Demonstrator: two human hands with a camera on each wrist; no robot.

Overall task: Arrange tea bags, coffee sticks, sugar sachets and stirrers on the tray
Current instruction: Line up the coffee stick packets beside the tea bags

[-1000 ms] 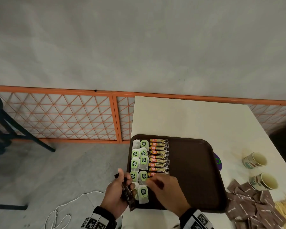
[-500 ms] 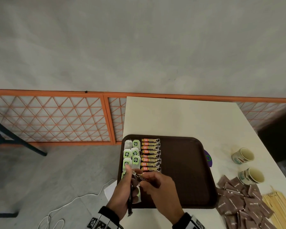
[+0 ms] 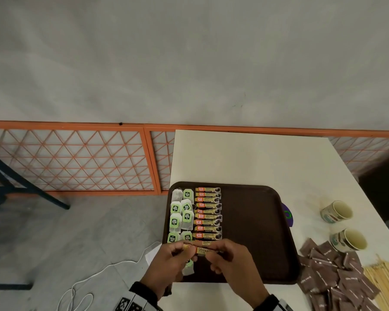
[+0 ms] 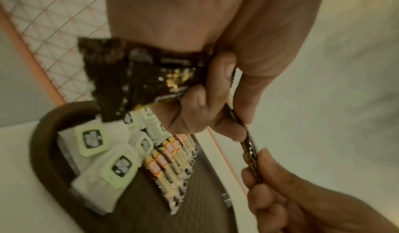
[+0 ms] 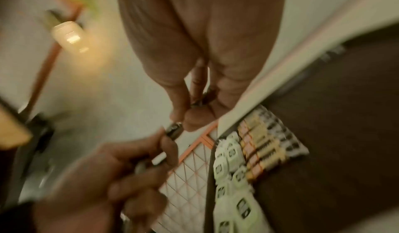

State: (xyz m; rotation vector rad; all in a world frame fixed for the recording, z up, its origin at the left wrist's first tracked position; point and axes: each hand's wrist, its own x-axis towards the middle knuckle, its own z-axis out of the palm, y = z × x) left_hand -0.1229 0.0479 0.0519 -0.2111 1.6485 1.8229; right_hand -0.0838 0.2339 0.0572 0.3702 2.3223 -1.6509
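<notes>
A brown tray lies on the white table. It holds tea bags with green tags along its left side and a column of coffee sticks beside them. Both hands hover over the tray's near left corner. My left hand and right hand pinch opposite ends of one coffee stick, held level just below the column. In the left wrist view the left hand also grips a bundle of dark coffee sticks. The right hand's fingertips pinch the stick's end.
Right of the tray lie a pile of brown sugar sachets and wooden stirrers. Two paper cups lie on their sides there. A purple item peeks from under the tray's right edge. An orange lattice fence stands left.
The right hand took one coffee stick from the left hand's bundle. Both hands now hold it level under the coffee column. The head view shifted slightly.
</notes>
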